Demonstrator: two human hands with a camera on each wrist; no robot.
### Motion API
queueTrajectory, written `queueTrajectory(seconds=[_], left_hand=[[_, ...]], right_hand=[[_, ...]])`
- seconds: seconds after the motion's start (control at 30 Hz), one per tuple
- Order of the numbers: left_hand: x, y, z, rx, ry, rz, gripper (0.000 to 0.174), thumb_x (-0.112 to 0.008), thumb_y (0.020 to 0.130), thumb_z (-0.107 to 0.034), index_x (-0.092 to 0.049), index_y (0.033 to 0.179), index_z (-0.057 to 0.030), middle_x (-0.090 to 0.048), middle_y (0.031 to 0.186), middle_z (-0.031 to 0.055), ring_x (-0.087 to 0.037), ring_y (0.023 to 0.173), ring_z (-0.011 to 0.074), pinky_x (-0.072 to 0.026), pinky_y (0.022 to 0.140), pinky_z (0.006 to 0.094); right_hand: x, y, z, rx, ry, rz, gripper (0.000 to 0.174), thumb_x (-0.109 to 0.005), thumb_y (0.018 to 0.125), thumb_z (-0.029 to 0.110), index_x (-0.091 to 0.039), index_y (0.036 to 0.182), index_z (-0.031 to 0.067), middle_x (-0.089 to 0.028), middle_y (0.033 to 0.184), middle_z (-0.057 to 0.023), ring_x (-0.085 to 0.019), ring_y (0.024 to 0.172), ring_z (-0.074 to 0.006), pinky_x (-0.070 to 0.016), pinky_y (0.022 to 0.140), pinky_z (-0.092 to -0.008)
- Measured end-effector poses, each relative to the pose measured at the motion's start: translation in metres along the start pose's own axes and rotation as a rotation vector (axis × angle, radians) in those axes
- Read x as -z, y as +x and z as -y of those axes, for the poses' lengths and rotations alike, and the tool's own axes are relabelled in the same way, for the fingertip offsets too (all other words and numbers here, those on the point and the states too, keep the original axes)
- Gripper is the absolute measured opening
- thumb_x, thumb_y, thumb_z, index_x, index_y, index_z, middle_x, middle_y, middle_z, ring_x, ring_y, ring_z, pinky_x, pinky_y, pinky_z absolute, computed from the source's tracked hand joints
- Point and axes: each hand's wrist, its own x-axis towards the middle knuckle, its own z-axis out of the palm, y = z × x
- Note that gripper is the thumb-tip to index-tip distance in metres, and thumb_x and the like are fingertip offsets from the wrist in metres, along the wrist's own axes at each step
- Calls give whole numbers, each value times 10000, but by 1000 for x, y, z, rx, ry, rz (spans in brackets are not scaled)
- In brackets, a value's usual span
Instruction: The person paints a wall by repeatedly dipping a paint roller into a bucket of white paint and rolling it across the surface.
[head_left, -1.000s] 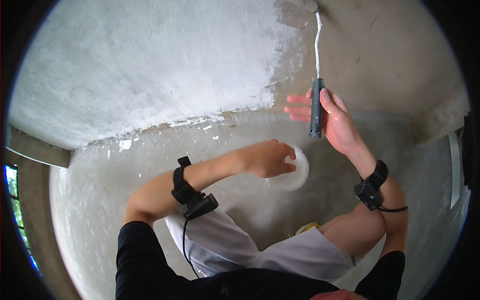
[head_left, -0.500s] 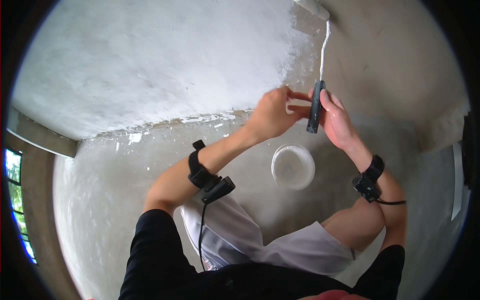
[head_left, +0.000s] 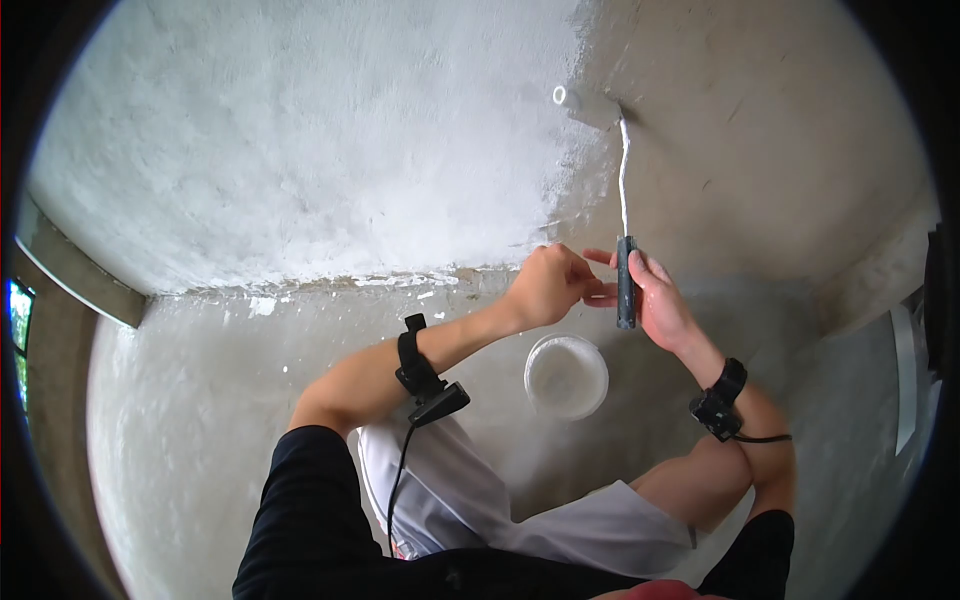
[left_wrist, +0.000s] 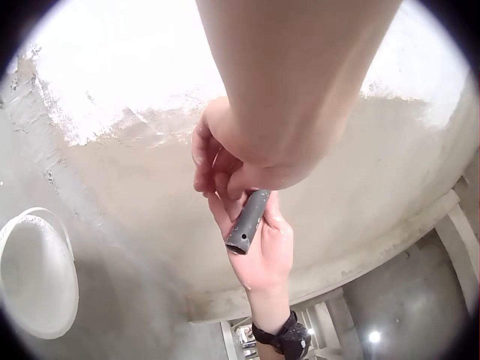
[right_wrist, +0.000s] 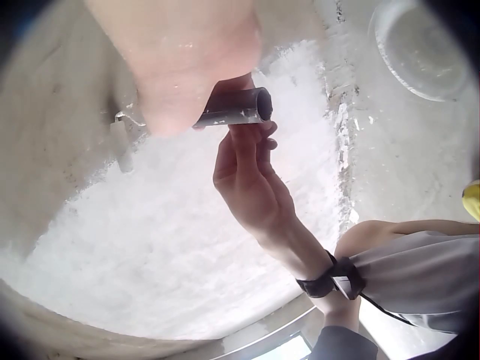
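Part-white wall (head_left: 400, 150) beyond bucket (head_left: 531, 365); right hand (head_left: 662, 305) grips roller handle (head_left: 626, 285); left hand (head_left: 546, 288) half-hidden, grip unclear.

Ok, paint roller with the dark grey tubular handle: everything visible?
The dark grey, plastic-looking tubular handle is white-specked, with a small hole near its butt end. A thin, white-coated rod runs to a pale cylindrical roller head, set crosswise at the ragged edge of the white wall paint; contact is unclear. The right hand holds the handle, thumb against it; the left hand, fingers bent, reaches its other side, perhaps touching.
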Motion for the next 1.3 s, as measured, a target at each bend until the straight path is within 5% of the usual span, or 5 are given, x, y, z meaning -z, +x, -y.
queueTrajectory(seconds=[0.23,0.33,0.47,0.7,1.3], left_hand=[[-5,-3,17,167,-6,186,172,-649,869,-138,-739,862,8,-727,765,117,-707,703,186,-563,660,310],[-8,-17,7,-60,96,237,224,-594,903,-128,-719,831,44,-730,776,114,-716,748,199,-579,673,322],[-24,-23,-4,209,-850,465,337,-526,983,-252,-685,1029,42,-712,996,140,-698,933,261,-570,838,380],[2,-27,-32,252,-1594,616,805,-185,993,-632,-315,1481,-5,-424,1452,253,-475,1305,379,-392,1078,546],[12,-43,-57,151,-1664,684,720,-232,1025,-539,-378,1449,25,-424,1435,301,-423,1345,416,-323,1147,501]], right_hand=[[14,5,-9,89,-308,-307,294,-341,1071,285,-475,1057,25,-586,1264,-145,-701,862,-238,-572,712,-333],[2,10,0,289,-628,-482,270,-422,1043,256,-538,1025,13,-669,1023,-99,-620,608,-121,-500,505,-270],[-4,21,-7,287,-622,-499,271,-440,1038,270,-551,1037,23,-633,785,-41,-533,511,-90,-415,461,-271],[28,8,-30,228,-674,-558,297,-451,1036,309,-551,959,40,-522,723,9,-462,623,-77,-405,569,-273],[10,7,-26,182,-517,-463,299,-400,1042,298,-529,967,39,-518,738,-16,-480,597,-88,-429,537,-269]])
